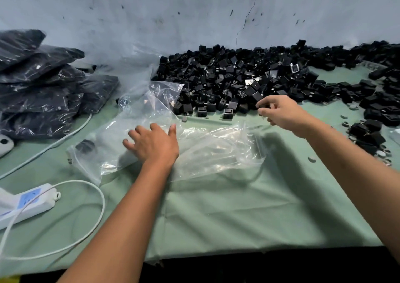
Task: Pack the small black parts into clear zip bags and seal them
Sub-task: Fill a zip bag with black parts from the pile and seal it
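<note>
**A:** Tabletop (216,207) first: green cloth, with the heap of small black parts (249,77) banked along the far edge and trailing into the far right corner. Filled bags (36,83) are stacked at the far left corner, and a white power strip (28,202) sits at the left edge.

**B:** And the clear zip bags (205,148)?

**A:** Loose pile in the middle, lying crosswise, long axis running left to right, just nearside of the heap. One on the left already has a black part or two in it.

**B:** Hands?

**A:** Well apart. Left hand (153,144) rests flat on the bags, fingers spread and straight, pinning the plastic. Right hand (281,113) is out at the heap's near fringe, fingertips pinching a black part (263,106).

**B:** So what does the next bit hinge on?

**A:** My guess: the bags lie left of the right hand and toward the person, so the part travels back and leftward. The left hand's nearer; it'd need to open a mouth. Can't tell which end is open.
</note>
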A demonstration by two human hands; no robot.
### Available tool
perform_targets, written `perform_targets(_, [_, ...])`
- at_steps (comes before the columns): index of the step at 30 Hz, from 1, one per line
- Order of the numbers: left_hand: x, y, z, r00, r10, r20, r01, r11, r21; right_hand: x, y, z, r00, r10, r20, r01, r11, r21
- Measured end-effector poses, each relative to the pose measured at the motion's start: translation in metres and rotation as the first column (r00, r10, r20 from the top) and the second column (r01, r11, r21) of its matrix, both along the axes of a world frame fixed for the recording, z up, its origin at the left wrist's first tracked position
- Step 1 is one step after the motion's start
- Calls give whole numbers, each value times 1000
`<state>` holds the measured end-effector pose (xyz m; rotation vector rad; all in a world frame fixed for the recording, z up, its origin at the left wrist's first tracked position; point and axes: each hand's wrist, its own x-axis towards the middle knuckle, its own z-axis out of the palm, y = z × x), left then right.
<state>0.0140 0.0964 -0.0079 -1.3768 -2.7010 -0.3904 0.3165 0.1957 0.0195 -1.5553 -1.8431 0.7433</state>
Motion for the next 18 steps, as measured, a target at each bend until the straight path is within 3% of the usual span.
perform_targets(2, [23,2,14,996,-88,-16,90,985,151,11,-15,11,966,62,-251,-102,984,-148])
perform_targets(3, [40,3,20,982,-189,29,178,959,221,14,-21,15,953,110,-282,-170,965,-199])
perform_targets(5, [82,3,29,900,-396,184,340,900,275,15,-32,18,952,233,-200,-283,917,-280])
perform_targets(7, [120,3,31,829,-498,254,452,865,220,8,-40,15,937,320,-139,-349,871,-345])
perform_targets(12, [145,4,30,819,-499,284,505,861,57,0,-48,-4,915,321,-244,-395,835,-384])
perform_targets(18, [141,-8,53,785,-549,287,520,835,179,-22,-64,-4,874,461,-151,-483,796,-365])
